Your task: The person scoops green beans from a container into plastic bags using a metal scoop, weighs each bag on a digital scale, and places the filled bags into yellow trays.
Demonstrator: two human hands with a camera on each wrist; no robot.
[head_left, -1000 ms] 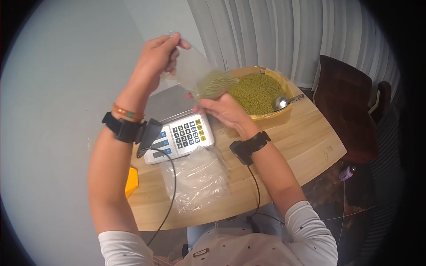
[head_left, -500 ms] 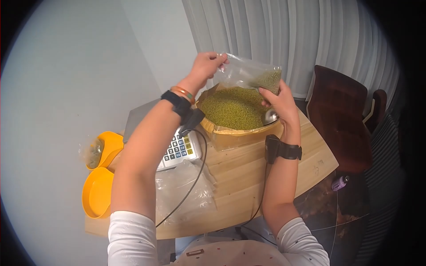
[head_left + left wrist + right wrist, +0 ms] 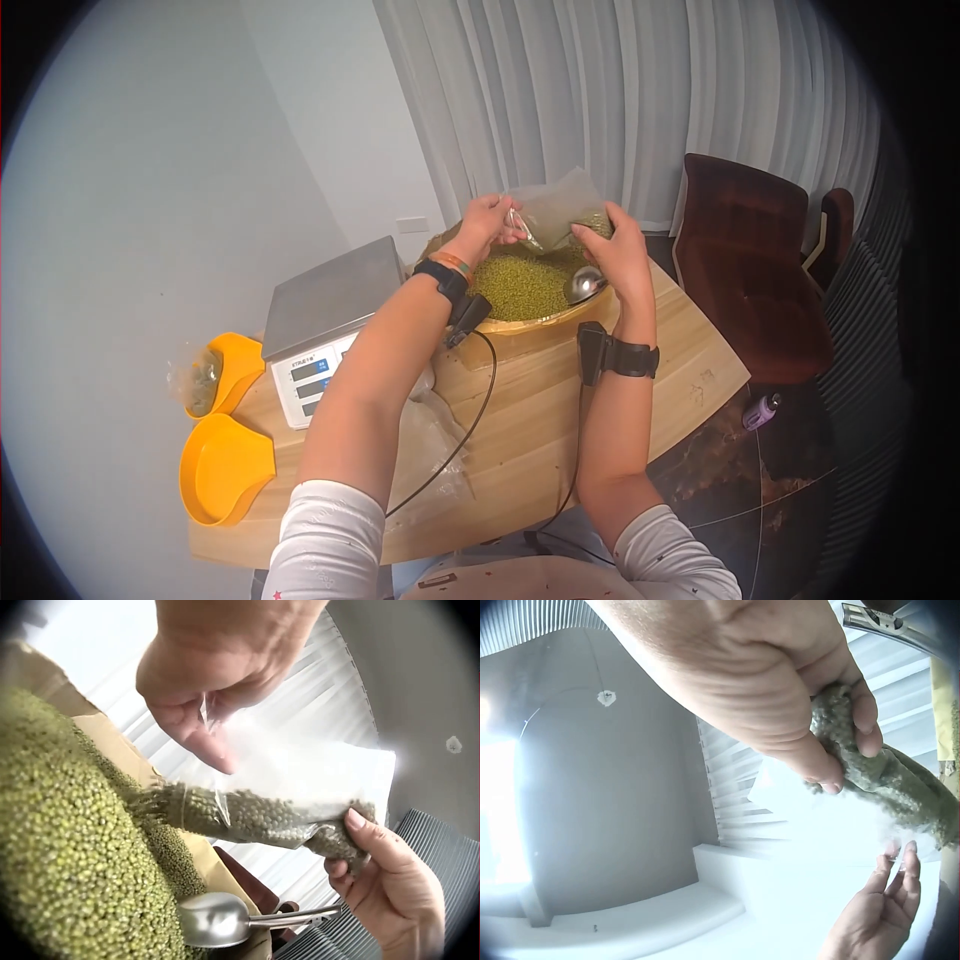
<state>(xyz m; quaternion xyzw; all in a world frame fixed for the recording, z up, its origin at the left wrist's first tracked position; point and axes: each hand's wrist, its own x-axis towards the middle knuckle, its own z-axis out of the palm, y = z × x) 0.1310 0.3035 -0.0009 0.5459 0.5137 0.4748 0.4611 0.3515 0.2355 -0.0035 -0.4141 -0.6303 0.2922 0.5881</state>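
A clear plastic bag [image 3: 563,200] partly filled with green mung beans is held on its side over a lined tub [image 3: 520,325] of the same beans [image 3: 515,285]. My left hand [image 3: 490,222] pinches the film near the bag's mouth. With thumb and fingers, my right hand [image 3: 625,255] grips the closed, bean-filled end. In the left wrist view, beans spill from the mouth of the bag [image 3: 255,814] toward the heap [image 3: 75,840]. A metal scoop [image 3: 217,920] rests in the beans, its handle over the tub's edge.
Left of the tub stands a weighing scale [image 3: 335,290], partly behind my left forearm. Two yellow trays [image 3: 225,480] sit at the table's left end, one with a small bag [image 3: 203,380]. Clear plastic bags [image 3: 432,450] lie in front. A brown chair [image 3: 745,270] stands at right.
Both hands have carried the bag rightward, from above the scale to over the tub. The bag has tipped onto its side, and beans now run out of its mouth.
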